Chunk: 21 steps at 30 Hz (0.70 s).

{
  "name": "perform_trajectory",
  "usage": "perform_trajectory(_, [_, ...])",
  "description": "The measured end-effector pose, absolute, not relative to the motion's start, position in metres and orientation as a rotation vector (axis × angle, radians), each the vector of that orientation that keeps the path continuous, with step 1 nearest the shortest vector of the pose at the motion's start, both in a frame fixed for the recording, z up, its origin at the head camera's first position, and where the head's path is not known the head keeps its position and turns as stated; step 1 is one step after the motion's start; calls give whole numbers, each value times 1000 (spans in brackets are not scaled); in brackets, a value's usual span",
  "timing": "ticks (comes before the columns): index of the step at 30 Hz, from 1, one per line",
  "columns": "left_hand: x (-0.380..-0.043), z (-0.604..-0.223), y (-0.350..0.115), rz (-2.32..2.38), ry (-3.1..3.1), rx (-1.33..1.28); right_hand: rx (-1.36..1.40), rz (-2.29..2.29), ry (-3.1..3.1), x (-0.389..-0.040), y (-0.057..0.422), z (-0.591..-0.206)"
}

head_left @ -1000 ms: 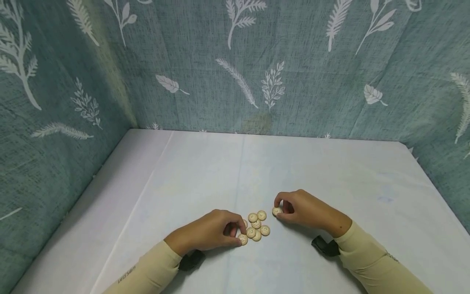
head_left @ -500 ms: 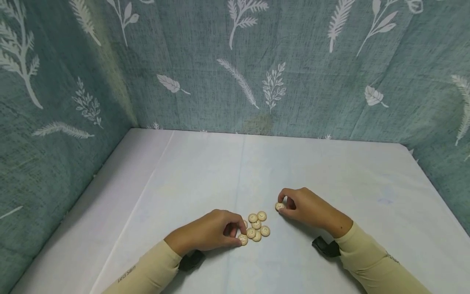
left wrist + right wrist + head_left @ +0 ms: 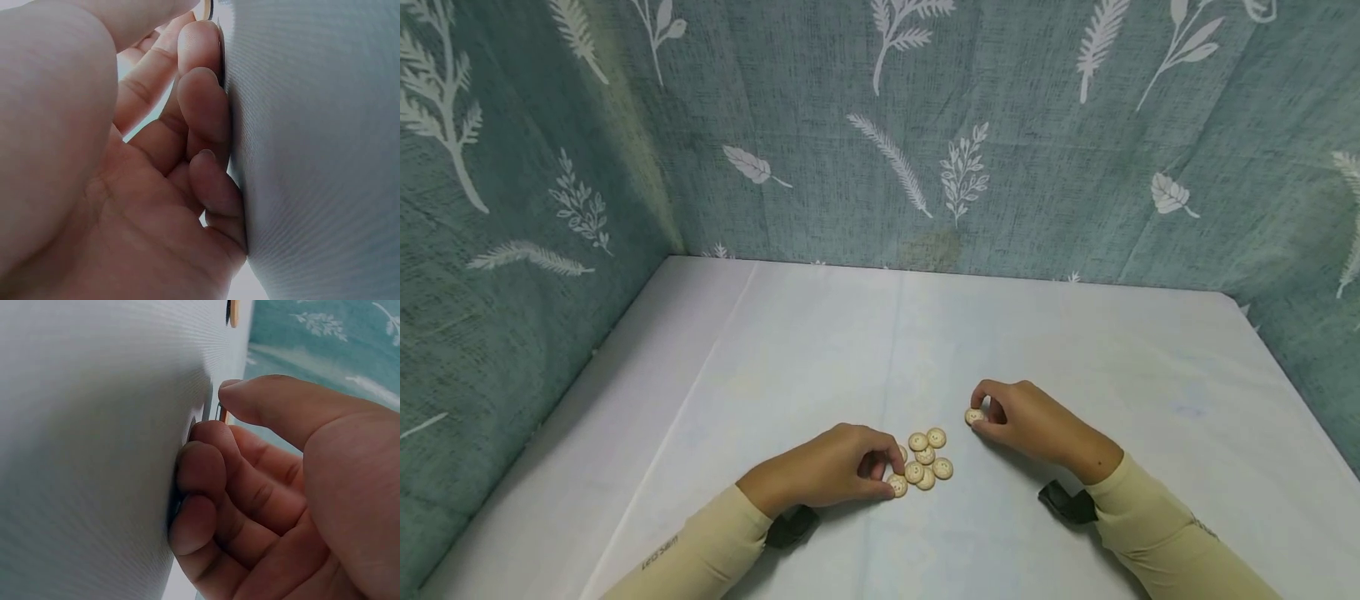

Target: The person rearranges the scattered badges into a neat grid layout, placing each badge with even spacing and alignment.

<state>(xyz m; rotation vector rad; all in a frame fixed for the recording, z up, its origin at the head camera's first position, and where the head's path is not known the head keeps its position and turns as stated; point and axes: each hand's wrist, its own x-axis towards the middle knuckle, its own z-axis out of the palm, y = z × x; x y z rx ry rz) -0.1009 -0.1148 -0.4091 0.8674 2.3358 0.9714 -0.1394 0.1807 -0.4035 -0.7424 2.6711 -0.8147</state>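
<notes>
While the fingers of my right hand [image 3: 1028,421] are clamped on a round, cream, wood-like button [image 3: 973,416], those of my left hand [image 3: 831,468] pinch a second round cream button [image 3: 897,485] by its edge. Between my hands, just beside the left one, a loose cluster of round cream buttons [image 3: 943,468] lies on the white, creased tabletop [image 3: 805,350], some overlapping. Beige sleeves [image 3: 1157,525] cover my forearms, small black devices [image 3: 1067,503] sit at my wrists, and beyond the tabletop hangs teal fabric [image 3: 820,100] printed with white leaves

Rightmost button [image 3: 973,416] farther from cluster [image 3: 925,456]
</notes>
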Motion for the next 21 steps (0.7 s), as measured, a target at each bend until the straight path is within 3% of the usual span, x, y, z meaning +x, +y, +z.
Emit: perform_trajectory(21, [-102, -410, -115, 966, 2337, 873, -720, -781, 2677, -140, 180, -404])
